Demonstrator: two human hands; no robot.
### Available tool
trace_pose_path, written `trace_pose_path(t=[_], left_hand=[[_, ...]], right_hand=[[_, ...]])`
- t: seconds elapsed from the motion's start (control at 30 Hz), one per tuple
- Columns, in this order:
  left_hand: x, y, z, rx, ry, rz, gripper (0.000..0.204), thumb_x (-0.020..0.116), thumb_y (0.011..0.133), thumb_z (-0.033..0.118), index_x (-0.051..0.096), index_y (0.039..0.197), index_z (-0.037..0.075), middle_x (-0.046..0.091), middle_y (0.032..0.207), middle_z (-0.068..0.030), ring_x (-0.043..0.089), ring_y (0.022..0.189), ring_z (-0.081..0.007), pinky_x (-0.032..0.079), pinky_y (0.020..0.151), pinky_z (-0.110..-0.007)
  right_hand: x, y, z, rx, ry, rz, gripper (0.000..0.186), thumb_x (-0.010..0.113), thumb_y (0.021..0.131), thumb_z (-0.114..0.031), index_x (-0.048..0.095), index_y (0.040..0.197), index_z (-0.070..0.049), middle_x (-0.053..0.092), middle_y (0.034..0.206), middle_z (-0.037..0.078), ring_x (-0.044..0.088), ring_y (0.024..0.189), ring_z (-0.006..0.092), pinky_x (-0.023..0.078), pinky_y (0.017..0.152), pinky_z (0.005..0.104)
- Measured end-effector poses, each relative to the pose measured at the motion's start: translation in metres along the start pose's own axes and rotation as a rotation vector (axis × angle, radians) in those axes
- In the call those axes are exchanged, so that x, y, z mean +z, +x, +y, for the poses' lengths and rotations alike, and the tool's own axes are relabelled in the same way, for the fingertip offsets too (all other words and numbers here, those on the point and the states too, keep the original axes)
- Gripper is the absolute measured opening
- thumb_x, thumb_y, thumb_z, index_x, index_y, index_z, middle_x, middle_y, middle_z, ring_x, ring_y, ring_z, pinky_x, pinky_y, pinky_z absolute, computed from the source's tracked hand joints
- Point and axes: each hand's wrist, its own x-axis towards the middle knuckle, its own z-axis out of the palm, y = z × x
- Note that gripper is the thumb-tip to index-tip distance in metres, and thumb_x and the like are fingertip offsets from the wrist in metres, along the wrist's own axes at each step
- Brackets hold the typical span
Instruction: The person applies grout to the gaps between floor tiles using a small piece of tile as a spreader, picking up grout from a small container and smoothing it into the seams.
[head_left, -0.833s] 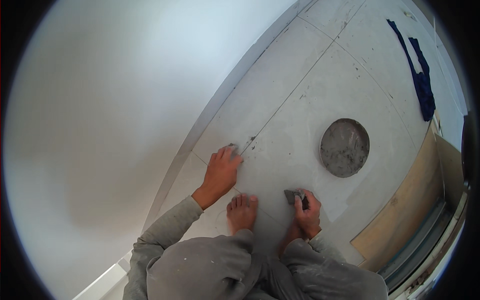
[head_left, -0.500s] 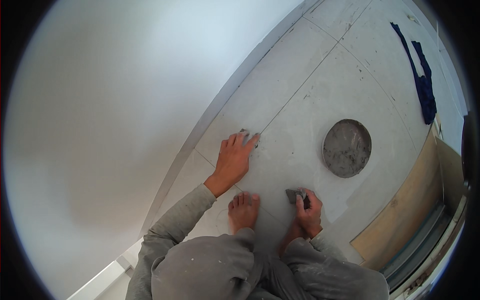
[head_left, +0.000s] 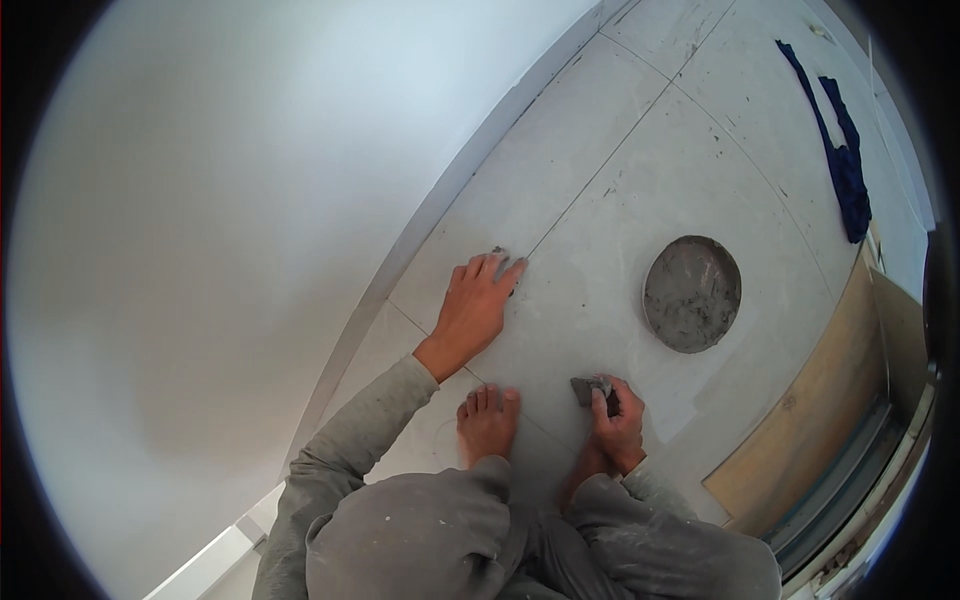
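My left hand [head_left: 475, 308] reaches down to the tiled floor [head_left: 575, 315], beside the near end of a dark joint line. Its fingers are bent, and small dark edges show at the fingertips; what they grip is mostly hidden under the hand. Close to my right shin, my right hand [head_left: 621, 425] pinches a dark grey, grout-smeared flat piece [head_left: 594, 396] between thumb and fingers. A round shallow tub [head_left: 692, 295], holding grey grout-like paste, stands on the tiles to the right, farther off than my right hand.
A white wall [head_left: 230, 230] with a grey skirting strip [head_left: 418, 222] runs along the left. Dark blue cloth [head_left: 851, 190] lies at the far right. Nearer on the right are a wooden board [head_left: 800, 415] and grey channel-like strips [head_left: 835, 490]. My bare left foot [head_left: 488, 420] is between my hands.
My left hand has shifted slightly forward and to the right across the floor, and the dark edge at its fingertips moved along. My right hand stays put with the flat piece.
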Motion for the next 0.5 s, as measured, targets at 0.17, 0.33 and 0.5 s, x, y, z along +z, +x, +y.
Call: trace_pose_path(t=[0.17,0.33,0.5], left_hand=[[-0.003,-0.041,-0.012,-0.064,0.065,-0.103,0.062,0.061,0.078,-0.004,0.056,0.139,0.005,0.056,0.128,-0.0184,0.055,0.115,-0.0353,0.045,0.091,-0.045],[-0.026,-0.028,-0.012,-0.241,0.236,-0.076,0.069,0.064,0.078,0.000,0.049,0.145,0.001,0.058,0.126,-0.0194,0.055,0.116,-0.0333,0.046,0.089,-0.045],[-0.012,0.059,-0.030,-0.153,0.555,0.012,0.081,0.065,0.080,0.006,0.036,0.156,-0.001,0.066,0.106,-0.0151,0.066,0.086,-0.0275,0.053,0.066,-0.037]], right_hand=[[-0.004,-0.001,0.001,0.038,0.008,0.013,0.026,0.070,0.089,-0.007,0.068,0.113,0.002,0.072,0.099,0.018,0.072,0.088,0.0316,0.056,0.081,0.0365],[0.003,0.001,-0.001,0.009,0.005,0.003,0.026,0.070,0.089,-0.006,0.068,0.113,0.002,0.072,0.098,0.018,0.073,0.088,0.0310,0.056,0.081,0.0364],[-0.005,0.002,0.006,-0.002,-0.007,0.019,0.025,0.069,0.090,-0.007,0.068,0.113,0.002,0.072,0.098,0.018,0.072,0.087,0.0320,0.056,0.080,0.0369]])
